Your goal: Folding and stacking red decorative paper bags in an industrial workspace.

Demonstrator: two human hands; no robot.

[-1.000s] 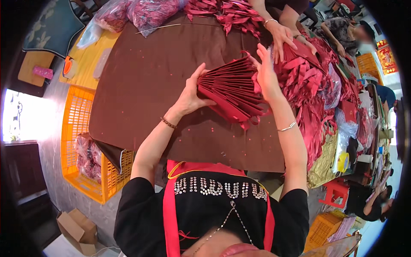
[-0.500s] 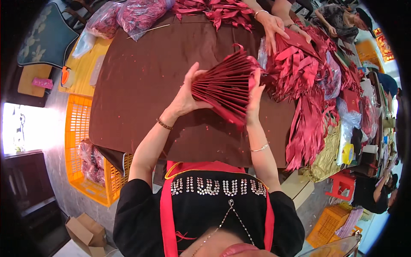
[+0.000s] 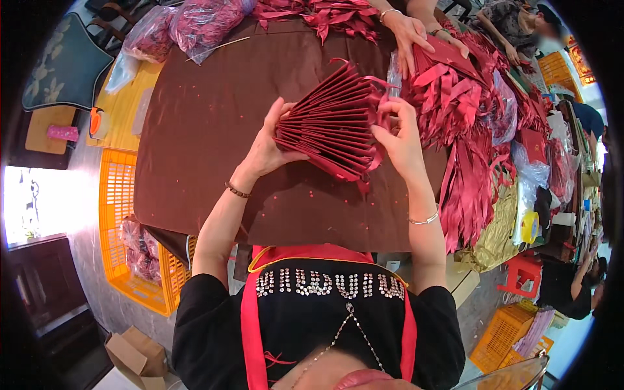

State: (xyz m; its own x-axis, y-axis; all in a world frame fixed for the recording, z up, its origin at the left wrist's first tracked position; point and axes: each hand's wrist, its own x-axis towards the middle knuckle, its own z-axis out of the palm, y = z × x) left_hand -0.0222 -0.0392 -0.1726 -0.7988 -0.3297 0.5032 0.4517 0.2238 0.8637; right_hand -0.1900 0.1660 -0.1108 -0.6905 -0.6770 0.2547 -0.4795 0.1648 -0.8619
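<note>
Over the brown-covered table, my left hand (image 3: 263, 148) grips the narrow end of a fanned stack of dark red folded packets (image 3: 328, 123), its thumb and fingers on either side. The stack spreads open toward the right. Loose red ribbons (image 3: 378, 117) hang along that wide edge. There my right hand (image 3: 402, 135) has its fingers bent around the ribbons, thumb apart below; exactly which strands it pinches is hard to make out. Across the table, another person's hands (image 3: 408, 40) rest on a flat red packet (image 3: 448, 58) atop a ribboned pile.
Heaped red ribbons (image 3: 469, 188) cover the table's right side. Bagged red pieces (image 3: 207, 26) lie at the far left, beside a thin stick (image 3: 233, 42). An orange crate (image 3: 123, 273) stands on the floor at left. Farther right are a yellow tape roll (image 3: 530, 227) and a red stool (image 3: 522, 273).
The fanned stack has shifted slightly left and up with my left hand. My right hand has moved from the stack's wide edge outward to the right, with its fingers bending at the ribbons.
</note>
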